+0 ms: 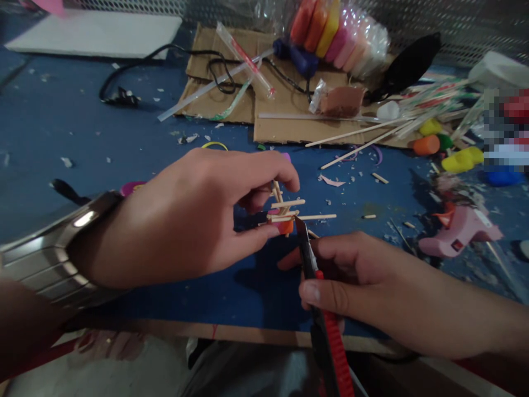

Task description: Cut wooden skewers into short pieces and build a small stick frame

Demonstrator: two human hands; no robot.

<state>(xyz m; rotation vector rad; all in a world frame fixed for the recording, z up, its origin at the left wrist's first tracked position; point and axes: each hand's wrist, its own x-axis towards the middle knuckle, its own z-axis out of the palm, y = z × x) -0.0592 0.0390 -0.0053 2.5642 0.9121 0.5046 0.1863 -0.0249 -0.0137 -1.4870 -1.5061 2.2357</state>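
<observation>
Two bare hands work close together near the front edge of the blue surface [103,182], and from my remote seat I watch the left hand [198,215] pinch a small frame of wooden sticks [285,205] between its thumb and curled fingers, just above the tabletop as far as I can judge. The right hand [351,289] is wrapped around a red-and-black utility knife [333,353], thumb laid along the handle and blade angled up at the frame's joint. I take the left grip to be there for steadiness, since such thin sticks would likely shift under a blade, and the right thumb's place to be for fine control of the tip. The long sticks [359,138] and the pink glue gun [440,237] lie to the right, I suppose to be within easy reach, near a short stick offcut [380,178]. I cannot tell whether the blade touches the wood or stops just beside it. The left fingers hide much of the frame, and an orange piece [287,226] under it shows too little to identify. The knife's lower end is cut off by the bottom edge, and a pixelated patch masks things at far right.
</observation>
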